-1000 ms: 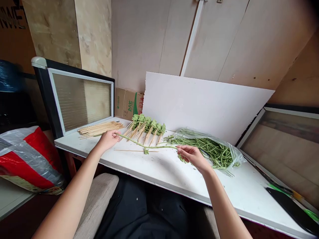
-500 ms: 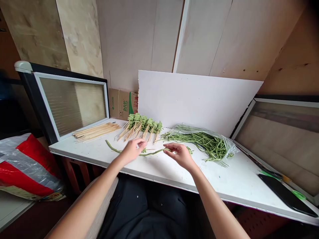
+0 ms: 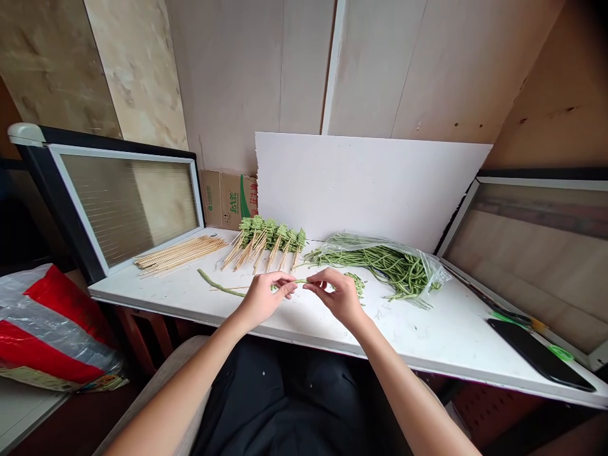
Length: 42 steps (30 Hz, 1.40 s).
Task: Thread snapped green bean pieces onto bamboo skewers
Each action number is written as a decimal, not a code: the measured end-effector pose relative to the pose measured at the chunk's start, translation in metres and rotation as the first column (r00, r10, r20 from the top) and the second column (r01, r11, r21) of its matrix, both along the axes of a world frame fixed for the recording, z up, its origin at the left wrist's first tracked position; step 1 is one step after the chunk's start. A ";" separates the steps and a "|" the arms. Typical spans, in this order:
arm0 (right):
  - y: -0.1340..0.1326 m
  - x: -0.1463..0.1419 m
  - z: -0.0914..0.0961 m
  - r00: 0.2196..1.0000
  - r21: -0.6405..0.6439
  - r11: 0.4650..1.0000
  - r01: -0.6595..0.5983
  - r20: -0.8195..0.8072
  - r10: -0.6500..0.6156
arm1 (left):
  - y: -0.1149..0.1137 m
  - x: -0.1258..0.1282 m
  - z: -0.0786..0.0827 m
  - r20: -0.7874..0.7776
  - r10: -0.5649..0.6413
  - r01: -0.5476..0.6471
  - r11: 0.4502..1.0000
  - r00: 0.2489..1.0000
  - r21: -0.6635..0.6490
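Here, the left hand (image 3: 270, 294) and right hand (image 3: 336, 294) pinch one bean (image 3: 300, 281), nearly touching; skewers (image 3: 181, 254) lie beyond, left of the bag (image 3: 439, 273).

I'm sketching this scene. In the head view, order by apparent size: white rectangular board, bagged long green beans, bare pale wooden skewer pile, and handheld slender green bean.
White board
Bagged beans
Skewer pile
Handheld bean, partly hidden

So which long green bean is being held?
The slender green bean pinched by the bare left hand and bare right hand; the other long beans lie bunched with the clear plastic bag.
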State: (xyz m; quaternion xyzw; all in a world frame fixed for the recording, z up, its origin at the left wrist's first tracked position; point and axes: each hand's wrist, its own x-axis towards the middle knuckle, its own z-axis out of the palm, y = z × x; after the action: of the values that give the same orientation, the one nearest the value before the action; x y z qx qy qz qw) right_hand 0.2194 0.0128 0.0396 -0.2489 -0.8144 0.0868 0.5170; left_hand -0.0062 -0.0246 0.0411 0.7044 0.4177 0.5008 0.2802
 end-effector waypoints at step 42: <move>-0.008 -0.040 -0.038 0.874 -0.285 0.924 -0.256 -0.477 0.095 | 0.002 0.019 -0.017 0.146 -0.021 0.013 0.998 0.989 0.055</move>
State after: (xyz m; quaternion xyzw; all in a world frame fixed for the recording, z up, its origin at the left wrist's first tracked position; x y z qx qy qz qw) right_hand 0.1790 0.0045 0.0021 -0.2309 -0.6629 0.3289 0.6318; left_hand 0.0127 -0.0223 0.0242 0.6765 0.3763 0.5599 0.2954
